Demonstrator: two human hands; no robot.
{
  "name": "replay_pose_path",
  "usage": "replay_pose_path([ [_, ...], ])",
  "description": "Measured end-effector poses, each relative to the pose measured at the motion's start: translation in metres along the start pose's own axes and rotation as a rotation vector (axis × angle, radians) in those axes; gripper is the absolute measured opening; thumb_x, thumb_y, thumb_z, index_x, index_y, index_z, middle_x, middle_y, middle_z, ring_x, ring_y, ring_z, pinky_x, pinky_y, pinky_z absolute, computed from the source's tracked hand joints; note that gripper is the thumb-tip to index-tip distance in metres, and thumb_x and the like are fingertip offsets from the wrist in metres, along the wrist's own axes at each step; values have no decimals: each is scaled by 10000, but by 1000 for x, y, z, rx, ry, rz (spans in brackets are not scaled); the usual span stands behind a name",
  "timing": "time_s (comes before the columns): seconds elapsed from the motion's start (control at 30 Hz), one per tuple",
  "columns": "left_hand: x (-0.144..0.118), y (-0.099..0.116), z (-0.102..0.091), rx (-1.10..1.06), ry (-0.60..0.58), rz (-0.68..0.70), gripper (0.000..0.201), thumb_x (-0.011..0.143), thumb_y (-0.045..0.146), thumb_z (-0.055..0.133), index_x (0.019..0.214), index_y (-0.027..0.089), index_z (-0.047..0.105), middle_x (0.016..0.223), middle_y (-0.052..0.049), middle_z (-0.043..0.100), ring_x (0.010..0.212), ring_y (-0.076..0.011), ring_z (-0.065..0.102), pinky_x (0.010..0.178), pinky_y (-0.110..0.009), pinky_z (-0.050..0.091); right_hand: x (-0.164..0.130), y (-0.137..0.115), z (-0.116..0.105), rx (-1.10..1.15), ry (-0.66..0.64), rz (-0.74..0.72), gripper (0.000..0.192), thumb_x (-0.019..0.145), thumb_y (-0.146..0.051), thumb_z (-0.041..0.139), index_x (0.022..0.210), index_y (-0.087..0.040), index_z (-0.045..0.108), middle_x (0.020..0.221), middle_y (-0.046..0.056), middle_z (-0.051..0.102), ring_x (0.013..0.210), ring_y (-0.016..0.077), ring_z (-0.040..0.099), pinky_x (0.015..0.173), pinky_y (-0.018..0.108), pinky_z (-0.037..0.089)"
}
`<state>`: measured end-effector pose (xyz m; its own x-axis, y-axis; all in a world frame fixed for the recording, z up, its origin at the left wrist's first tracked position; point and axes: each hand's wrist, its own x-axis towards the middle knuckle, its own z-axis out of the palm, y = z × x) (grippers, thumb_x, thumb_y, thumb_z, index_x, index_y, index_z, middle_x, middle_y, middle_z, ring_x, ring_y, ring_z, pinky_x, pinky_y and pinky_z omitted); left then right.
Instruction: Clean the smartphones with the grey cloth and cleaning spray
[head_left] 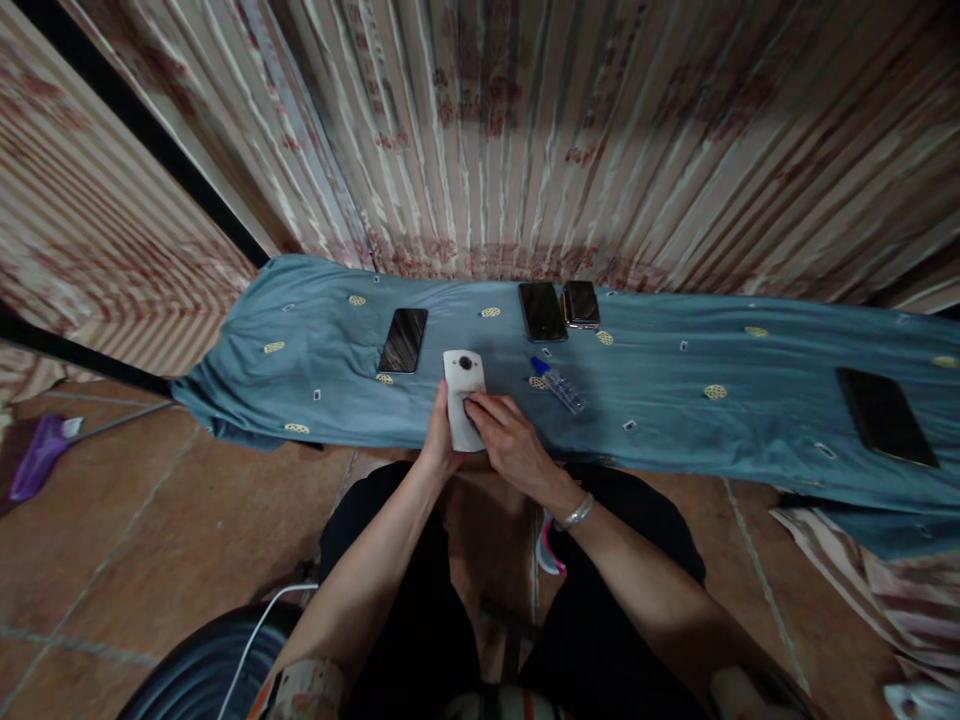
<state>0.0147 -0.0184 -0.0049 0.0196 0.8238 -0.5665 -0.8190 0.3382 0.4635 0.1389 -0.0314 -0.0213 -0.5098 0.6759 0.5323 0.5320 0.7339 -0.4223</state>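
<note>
A white phone (463,384) lies back-up, camera lens showing, on the blue cloth (675,420) right in front of me. My left hand (437,448) grips its left edge near the bottom. My right hand (508,440) rests on its lower half, fingertips pressed against the back, and appears to hold a small white wipe or cloth, though that is hard to tell. A silver bracelet sits on my right wrist. A small clear bottle with a blue cap (557,384) lies on its side just right of the phone.
A dark phone (403,340) lies left of the white one. Two more phones (543,311) (581,303) lie side by side at the back. Another dark phone (885,415) sits far right. A striped curtain hangs behind. A purple object (37,455) lies on the tiled floor.
</note>
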Motion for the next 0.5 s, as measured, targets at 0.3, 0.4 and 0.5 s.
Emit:
replay_pose_path([
  [0.3, -10, -19, 9, 2, -44, 35, 439, 1006, 293, 356, 1367, 121, 538, 1133, -77, 736, 1094, -145, 668, 975, -207, 498, 16, 7, -2, -67, 96, 12, 426, 963, -108, 379, 1343, -89, 570, 1351, 156, 585, 1236, 259, 514, 1083, 416, 458],
  [0.4, -9, -25, 10, 64, -91, 24, 444, 997, 302, 384, 1373, 122, 536, 1216, -98, 704, 1177, -176, 630, 1024, -265, 478, 22, 13, -5, -83, 101, 32, 439, 970, -129, 372, 1371, -104, 547, 1383, 146, 568, 1255, 262, 500, 1100, 442, 439],
  [0.5, -7, -29, 6, 135, -96, 48, 444, 972, 333, 447, 1361, 146, 554, 1218, -95, 702, 1177, -204, 630, 1032, -313, 473, 27, 19, -7, -91, 98, 79, 449, 972, -150, 375, 1392, -118, 530, 1376, 144, 575, 1253, 266, 497, 1102, 465, 430],
])
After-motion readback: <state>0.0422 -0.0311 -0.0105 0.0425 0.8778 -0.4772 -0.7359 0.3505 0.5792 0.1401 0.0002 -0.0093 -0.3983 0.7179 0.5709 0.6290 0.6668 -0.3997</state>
